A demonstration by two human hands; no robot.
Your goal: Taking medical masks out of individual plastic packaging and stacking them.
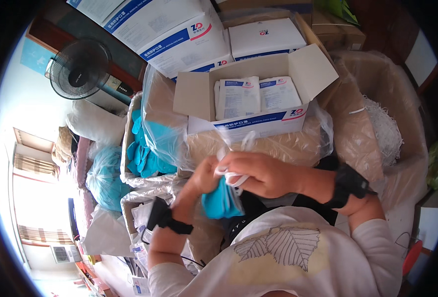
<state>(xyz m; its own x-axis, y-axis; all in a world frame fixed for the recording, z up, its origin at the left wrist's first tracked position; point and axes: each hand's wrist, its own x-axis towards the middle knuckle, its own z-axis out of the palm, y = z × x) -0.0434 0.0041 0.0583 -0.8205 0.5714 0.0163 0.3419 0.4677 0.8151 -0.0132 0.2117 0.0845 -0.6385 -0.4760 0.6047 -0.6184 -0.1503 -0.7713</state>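
1. The bundle of blue masks (221, 202) hangs just below both hands, in front of the shirt (283, 247); it looks light, soft and easily creased.
2. Its white loops (237, 181) seem thin and stretchy, likely to tangle; best gathered near the bundle.
3. The right hand (258, 173) has its fingers closed around the loops.
4. The left hand (206, 175) curls beside them; its exact grip I cannot tell.
5. Beyond stands an open box (246, 129) of packets (239, 99).

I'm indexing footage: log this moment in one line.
left hand: beside right, grip unclear | right hand: holding white straps | below: blue stack | ahead: open box, packets inside
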